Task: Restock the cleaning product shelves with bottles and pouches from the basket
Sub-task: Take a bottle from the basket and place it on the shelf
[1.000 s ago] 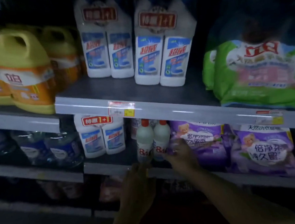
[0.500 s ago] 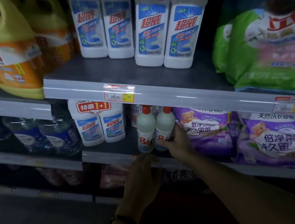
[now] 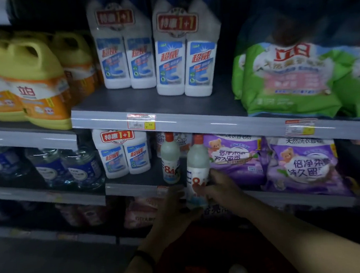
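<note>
Red basket (image 3: 206,253) lies dim below the forearms. Above it, both hands hold one white, red-capped bottle (image 3: 197,169) at the front lip of the shelf (image 3: 135,180): the left hand (image 3: 174,206) curls round its base and the right hand (image 3: 221,186) grips its right side. A second bottle (image 3: 170,159) stands behind-left, with purple pouches (image 3: 235,162) just right.

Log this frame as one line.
step: restock | right hand: grips 84 bottle at shelf edge | left hand: at its base, grip unclear | second 84 bottle: upright on shelf
</note>
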Available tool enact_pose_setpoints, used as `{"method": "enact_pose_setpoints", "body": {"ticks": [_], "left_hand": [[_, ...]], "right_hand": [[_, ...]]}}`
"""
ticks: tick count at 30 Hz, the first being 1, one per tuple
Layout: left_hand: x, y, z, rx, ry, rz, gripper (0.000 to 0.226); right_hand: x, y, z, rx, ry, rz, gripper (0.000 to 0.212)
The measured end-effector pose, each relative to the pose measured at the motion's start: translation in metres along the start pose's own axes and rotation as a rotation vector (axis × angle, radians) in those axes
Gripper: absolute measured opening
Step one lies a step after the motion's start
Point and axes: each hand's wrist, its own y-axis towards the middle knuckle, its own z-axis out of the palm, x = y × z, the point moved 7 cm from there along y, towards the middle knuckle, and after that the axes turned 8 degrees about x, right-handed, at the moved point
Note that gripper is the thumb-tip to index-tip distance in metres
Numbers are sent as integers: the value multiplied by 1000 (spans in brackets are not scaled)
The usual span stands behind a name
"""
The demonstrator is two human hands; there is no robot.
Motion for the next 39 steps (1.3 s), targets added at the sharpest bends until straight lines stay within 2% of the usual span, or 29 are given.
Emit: {"method": "enact_pose_setpoints", "body": {"ticks": [2, 4, 7, 10, 14, 16, 21, 25, 30, 35, 39], "left_hand": [[-21, -13, 2, 23, 19, 30, 57], [-39, -27, 2, -9, 23, 58, 59], [-70, -48, 7, -36, 77, 104, 61], [-106, -66, 10, -59, 67, 174, 60], [-167, -94, 10, -47, 19, 287, 87], [-198, -104, 9, -53, 33, 325, 88], [-261, -117, 6, -34, 19, 365, 62], [-307, -129, 3, 1, -60, 413, 63], [-361, -137, 5, 123, -29, 433, 49], [-396, -138, 11, -55, 211, 544, 58], [-418, -142, 24, -301, 248, 669, 71]], "right_hand": [[11, -21, 3, 47, -6, -30, 67], [26, -41, 4, 75, 5, -48, 67], [49, -71, 6, 134, 8, -77, 52], [78, -98, -4, 116, -11, -115, 47], [127, -134, -20, 93, -33, -190, 28], [153, -152, -28, 88, -58, -224, 25], [214, -185, -52, -13, 24, -323, 40], [257, -205, -69, -26, 48, -381, 33], [293, -222, -88, -84, 94, -427, 49], [314, -226, -107, -231, 100, -447, 55], [333, -230, -113, -324, 19, -495, 45]]}}
